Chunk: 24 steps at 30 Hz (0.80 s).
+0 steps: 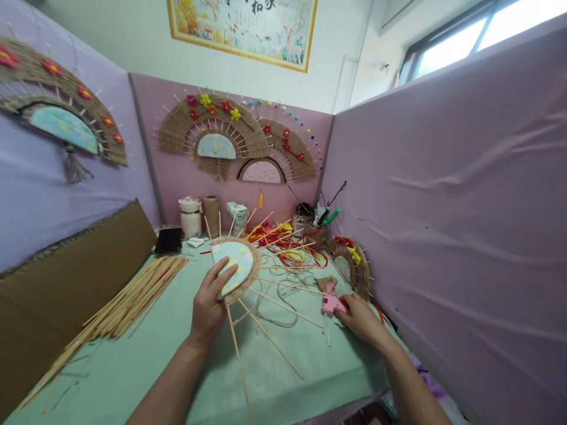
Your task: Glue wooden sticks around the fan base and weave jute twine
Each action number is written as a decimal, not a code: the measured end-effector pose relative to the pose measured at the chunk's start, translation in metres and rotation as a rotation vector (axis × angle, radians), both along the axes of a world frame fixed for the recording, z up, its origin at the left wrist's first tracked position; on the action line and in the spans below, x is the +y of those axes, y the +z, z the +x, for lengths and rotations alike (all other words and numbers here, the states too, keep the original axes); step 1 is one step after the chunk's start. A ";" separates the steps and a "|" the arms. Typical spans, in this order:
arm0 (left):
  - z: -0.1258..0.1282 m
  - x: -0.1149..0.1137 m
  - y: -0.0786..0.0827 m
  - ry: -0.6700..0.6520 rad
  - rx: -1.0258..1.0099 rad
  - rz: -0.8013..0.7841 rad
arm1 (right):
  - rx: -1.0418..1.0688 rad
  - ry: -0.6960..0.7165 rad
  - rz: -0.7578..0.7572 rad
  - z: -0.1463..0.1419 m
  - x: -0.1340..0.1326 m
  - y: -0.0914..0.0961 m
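My left hand (211, 301) grips a half-round fan piece (239, 257) by its lower edge, thumb and fingers closed over it. Pale blue floral cloth covers its middle, twine borders the curve, and thin wooden sticks (271, 337) fan outward from it. At the right, my right hand (354, 313) has its fingers closed round a pink glue gun (331, 302), with a clear glue stick poking out toward me. The gun's tip lies close to a small brown patch on the table; whether they touch, I cannot tell. Loose twine (283, 321) curls beneath the sticks.
A pile of thin sticks (128, 295) lies at left beside a brown cardboard panel (80, 301). Toward the back are a white jar (191, 218), a twine spool (212, 217), red and yellow cords (283, 236) and a tool holder (316, 235). A small finished fan (361, 268) leans right.
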State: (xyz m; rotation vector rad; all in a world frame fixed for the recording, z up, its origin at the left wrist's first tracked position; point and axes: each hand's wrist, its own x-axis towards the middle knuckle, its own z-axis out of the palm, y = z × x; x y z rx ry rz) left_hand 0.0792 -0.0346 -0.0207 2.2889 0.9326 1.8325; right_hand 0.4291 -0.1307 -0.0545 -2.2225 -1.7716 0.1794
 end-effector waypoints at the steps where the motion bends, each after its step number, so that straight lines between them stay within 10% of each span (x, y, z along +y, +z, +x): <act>1: 0.000 0.000 0.000 0.000 -0.002 0.004 | 0.015 -0.002 0.041 0.000 -0.001 0.001; 12: -0.002 0.000 -0.002 0.013 0.005 0.042 | 0.493 -0.032 0.657 -0.010 -0.014 0.053; 24: -0.002 -0.002 -0.002 -0.001 0.104 0.101 | 1.118 -0.050 0.623 -0.053 -0.036 0.082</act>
